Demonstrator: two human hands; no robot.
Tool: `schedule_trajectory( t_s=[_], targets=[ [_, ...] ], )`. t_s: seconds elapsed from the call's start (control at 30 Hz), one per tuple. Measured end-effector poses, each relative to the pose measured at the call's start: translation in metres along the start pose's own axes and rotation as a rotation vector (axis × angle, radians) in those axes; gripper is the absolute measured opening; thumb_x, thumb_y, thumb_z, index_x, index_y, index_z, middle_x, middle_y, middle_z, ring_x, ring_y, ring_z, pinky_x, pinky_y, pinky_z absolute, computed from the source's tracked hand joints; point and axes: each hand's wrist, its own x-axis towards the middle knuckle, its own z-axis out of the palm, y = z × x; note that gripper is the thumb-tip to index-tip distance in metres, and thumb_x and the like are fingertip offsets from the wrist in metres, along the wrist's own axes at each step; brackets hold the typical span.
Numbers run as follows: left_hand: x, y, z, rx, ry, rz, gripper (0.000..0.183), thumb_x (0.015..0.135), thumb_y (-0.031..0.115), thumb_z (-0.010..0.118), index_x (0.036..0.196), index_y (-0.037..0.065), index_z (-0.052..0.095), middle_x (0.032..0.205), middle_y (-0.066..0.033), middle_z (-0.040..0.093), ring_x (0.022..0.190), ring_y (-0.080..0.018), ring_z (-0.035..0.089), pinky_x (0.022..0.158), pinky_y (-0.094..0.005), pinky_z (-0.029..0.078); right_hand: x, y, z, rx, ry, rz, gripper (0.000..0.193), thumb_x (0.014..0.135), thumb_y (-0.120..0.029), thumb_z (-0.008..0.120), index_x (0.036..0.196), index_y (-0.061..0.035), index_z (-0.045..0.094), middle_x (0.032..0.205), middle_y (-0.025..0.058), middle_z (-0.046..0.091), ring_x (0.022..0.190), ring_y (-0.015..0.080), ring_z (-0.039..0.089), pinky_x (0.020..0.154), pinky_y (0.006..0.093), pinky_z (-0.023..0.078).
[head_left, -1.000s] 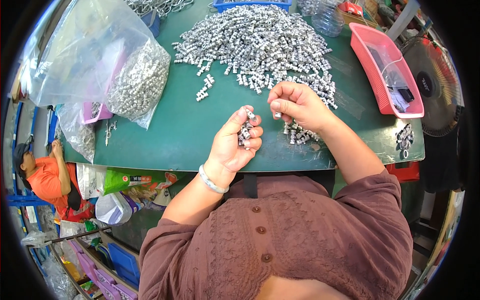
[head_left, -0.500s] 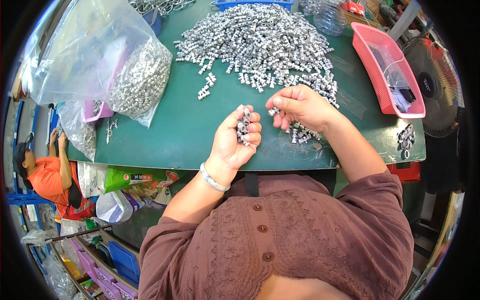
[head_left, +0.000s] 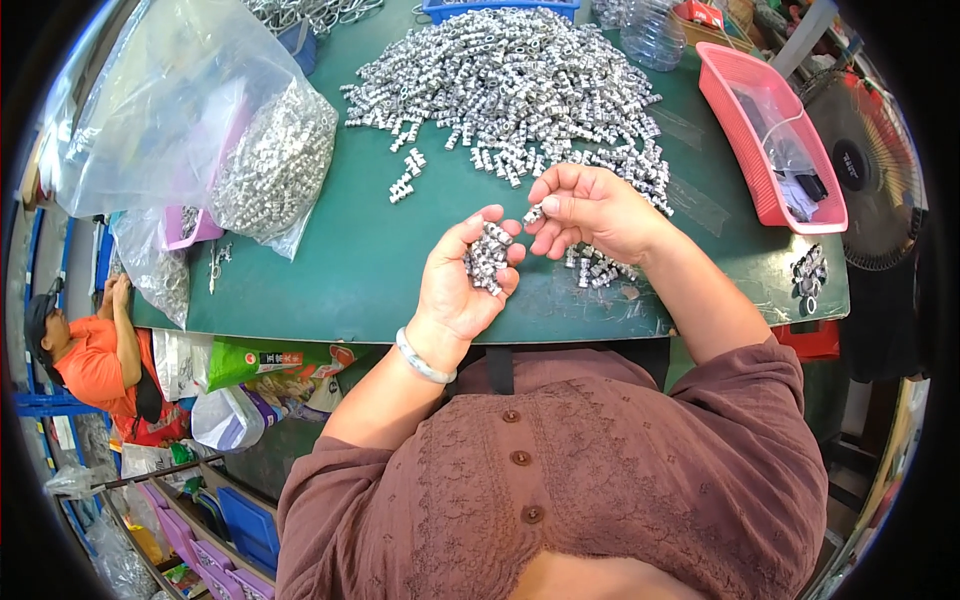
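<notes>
My left hand point(head_left: 462, 275), palm up with fingers curled, cups a handful of small silver metal fittings point(head_left: 488, 260) over the near part of the table. Close beside it on the right, my right hand point(head_left: 590, 212) pinches one silver fitting point(head_left: 533, 214) between thumb and fingertips. Beneath and just behind the right hand lies a small cluster of the same fittings point(head_left: 597, 266). A large heap of these ribbed, ring-like pieces point(head_left: 500, 85) spreads over the far middle of the green table point(head_left: 380, 290). A few stray pieces point(head_left: 407, 175) lie left of the heap.
Clear plastic bags of fittings point(head_left: 275, 165) and a purple bin point(head_left: 200, 230) stand at the left. At the right are a pink basket point(head_left: 745, 140), a fan point(head_left: 860, 165) and a small group of rings point(head_left: 810, 275). Another person point(head_left: 95, 350) works at far left.
My left hand has opened somewhat, showing more of the fittings in its palm. My right hand has shifted slightly left, toward it, still pinching a fitting.
</notes>
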Motion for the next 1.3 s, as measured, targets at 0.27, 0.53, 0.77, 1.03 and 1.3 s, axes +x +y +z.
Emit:
schedule_trajectory(
  t_s=[0.27,0.53,0.77,1.03,1.3],
  targets=[
    [0.002,-0.006,-0.005,0.16,-0.14,0.018,0.015,0.084,0.012,0.056,0.097,0.008,0.051,0.083,-0.0057,0.056,0.063,-0.0137,0.052,0.044,-0.0193,0.037,0.0,0.001,0.004,-0.07,0.028,-0.042,0.012,0.087,-0.011,0.049,0.094,-0.0015,0.049,0.077,0.0114,0.061,0.061,0.0141,0.06,0.056,0.0235,0.049],
    [0.0,-0.014,0.001,0.258,-0.114,0.078,0.012,0.085,0.015,0.056,0.096,0.01,0.052,0.079,-0.0035,0.053,0.062,-0.0113,0.046,0.043,-0.017,0.034,0.0,0.004,0.002,-0.201,0.022,-0.124,0.012,0.087,-0.011,0.051,0.094,-0.0028,0.05,0.077,0.0065,0.061,0.061,0.0103,0.058,0.052,0.0206,0.045],
    [0.006,-0.012,-0.004,0.176,-0.103,0.052,0.015,0.088,0.023,0.052,0.094,0.009,0.052,0.078,-0.0034,0.052,0.06,-0.0078,0.046,0.042,-0.0146,0.033,-0.004,0.003,0.013,-0.22,-0.067,-0.214,0.019,0.084,-0.001,0.05,0.103,-0.0011,0.05,0.082,0.0061,0.06,0.067,0.0095,0.056,0.059,0.0215,0.045],
    [0.008,-0.01,-0.006,0.091,-0.187,-0.045,0.016,0.088,0.025,0.051,0.09,0.009,0.051,0.077,-0.0019,0.052,0.06,-0.0068,0.046,0.043,-0.0148,0.034,-0.006,0.005,0.009,-0.259,-0.171,-0.269,0.031,0.084,0.0,0.049,0.114,-0.0014,0.047,0.089,0.007,0.059,0.076,0.011,0.057,0.067,0.0233,0.046],
    [0.006,-0.008,-0.01,-0.098,-0.24,-0.049,0.011,0.083,0.019,0.053,0.084,0.008,0.055,0.083,-0.0057,0.053,0.068,-0.0155,0.05,0.045,-0.0202,0.04,-0.003,-0.002,-0.004,-0.539,0.139,-0.413,0.021,0.083,-0.001,0.05,0.103,-0.0006,0.058,0.09,0.005,0.061,0.08,0.0114,0.057,0.071,0.0243,0.046]
  ],
)
